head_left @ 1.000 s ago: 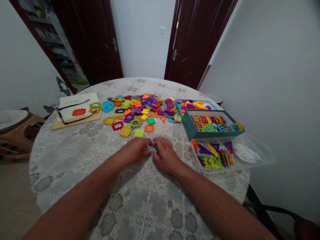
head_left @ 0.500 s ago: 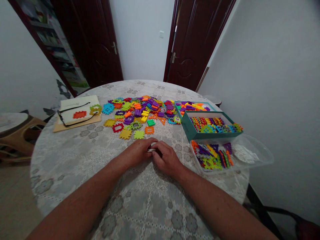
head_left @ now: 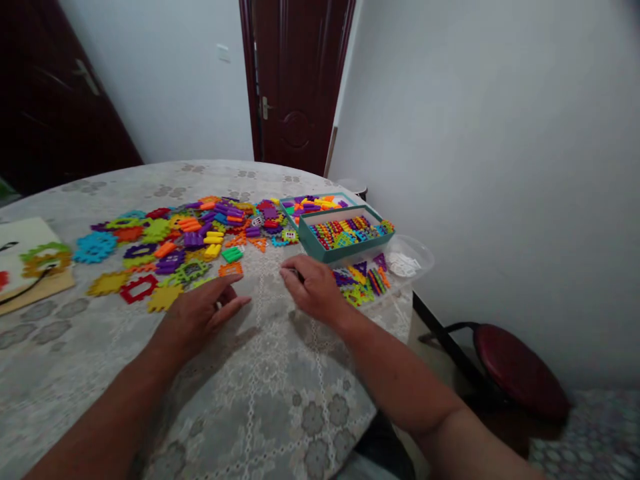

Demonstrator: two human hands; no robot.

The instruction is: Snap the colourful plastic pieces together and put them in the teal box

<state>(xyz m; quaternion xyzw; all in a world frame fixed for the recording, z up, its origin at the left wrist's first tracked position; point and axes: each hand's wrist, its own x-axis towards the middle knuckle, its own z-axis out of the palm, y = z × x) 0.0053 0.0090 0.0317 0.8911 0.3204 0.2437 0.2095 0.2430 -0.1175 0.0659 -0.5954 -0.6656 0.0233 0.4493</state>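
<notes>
My left hand (head_left: 200, 312) hovers over the tablecloth in front of the pile, thumb and forefinger apart; a small pale spot shows between its fingers, too small to name. To its right, my right hand (head_left: 314, 288) is closed with fingertips pressed together, and whatever it holds is hidden. Just beyond my left hand lie an orange square frame piece (head_left: 231, 269), a yellow gear-edged plate (head_left: 165, 298) and a red frame piece (head_left: 139, 289). Beside my right hand is the clear plastic tray (head_left: 425, 257) with coloured toothed pieces (head_left: 367, 280) and white pieces (head_left: 403, 265).
A heap of plastic building pieces (head_left: 200, 227) spreads across the table. Behind the tray stand a green box (head_left: 345, 250) of sorted pieces and its lid (head_left: 290, 208) with tube pieces. A board (head_left: 30, 233) lies at left. A red stool (head_left: 517, 370) stands at right.
My view has swung to the right. My hands, together around a small white piece before, have parted; the left has opened and the right has moved toward the clear tray.
</notes>
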